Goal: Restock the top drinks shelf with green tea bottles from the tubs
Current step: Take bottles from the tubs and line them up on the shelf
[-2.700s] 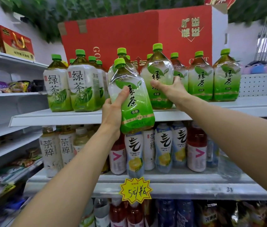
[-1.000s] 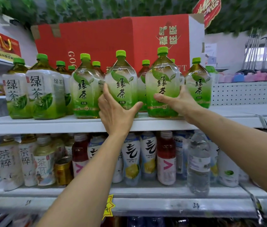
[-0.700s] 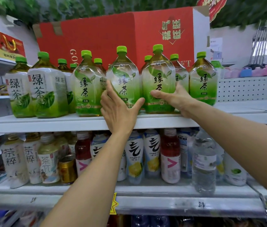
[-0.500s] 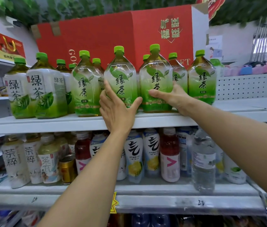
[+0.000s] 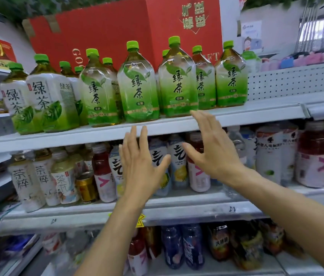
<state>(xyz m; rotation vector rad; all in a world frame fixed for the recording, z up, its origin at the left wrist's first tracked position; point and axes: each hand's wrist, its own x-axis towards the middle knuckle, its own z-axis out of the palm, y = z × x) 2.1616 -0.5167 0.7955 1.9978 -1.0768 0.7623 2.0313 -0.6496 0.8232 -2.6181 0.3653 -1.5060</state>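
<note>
With both arms stretched forward, the left hand (image 5: 140, 168) and the right hand (image 5: 212, 154) hang in the air in front of the shelving, their fingers (image 5: 144, 136) straight and spread, released and grasping nothing. Behind them, on the middle shelf (image 5: 177, 204), stand mixed drinks that play no part here. Just above the fingertips runs the front lip of the top shelf (image 5: 256, 112), and on it the green tea bottles (image 5: 137, 86) stand upright in a row at the edge, labels facing out, probably so shoppers can read them. More green caps show behind the front row, so the stock seems to run at least two deep. A red carton (image 5: 117, 32) sits behind them. No tub is in view; further bottles would have to come from outside this picture.
</note>
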